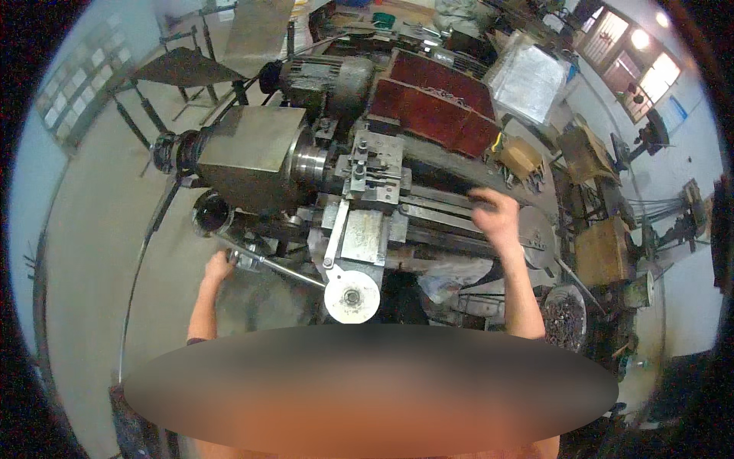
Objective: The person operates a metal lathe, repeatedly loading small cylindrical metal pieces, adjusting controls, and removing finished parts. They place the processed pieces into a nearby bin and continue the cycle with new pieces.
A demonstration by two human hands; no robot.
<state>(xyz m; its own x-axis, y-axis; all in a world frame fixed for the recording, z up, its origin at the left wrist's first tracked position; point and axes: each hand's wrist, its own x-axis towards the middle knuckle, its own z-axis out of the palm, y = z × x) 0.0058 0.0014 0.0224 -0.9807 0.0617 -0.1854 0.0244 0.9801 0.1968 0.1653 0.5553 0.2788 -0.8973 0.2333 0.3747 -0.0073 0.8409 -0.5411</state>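
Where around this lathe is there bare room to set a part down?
The flat top of the grey headstock is bare, and so is the floor left of it. Crowded: the bed near the right hand, the lever by the left hand, the scrap bucket and cluttered benches on the right.

Motor (325, 76), red cover (436, 107), scrap bucket (564, 315)

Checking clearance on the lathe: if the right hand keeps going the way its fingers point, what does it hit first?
The right hand points up-left over the grey metal lathe bed. Straight on, the first thing in line looks like the grey steel tool post block with bolts, though depth is hard to judge from above.
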